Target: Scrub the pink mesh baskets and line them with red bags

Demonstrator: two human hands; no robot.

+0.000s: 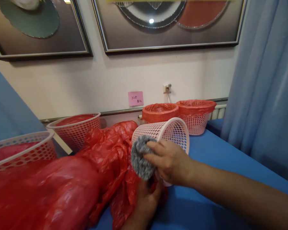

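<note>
My right hand [169, 161] is closed on a grey cloth [140, 156] and presses it against the side of a pink mesh basket [170, 132] that lies tilted on its side. My left hand [146, 199] sits below the basket among red plastic bags [103, 166]; its fingers are hidden under the basket and plastic.
A blue table surface [218, 159] carries a large heap of red plastic bags [43, 191] at the left. Two baskets lined with red bags [177, 111] stand at the back by the wall; two more baskets [74, 127] are at the left. A blue curtain [266, 80] hangs at right.
</note>
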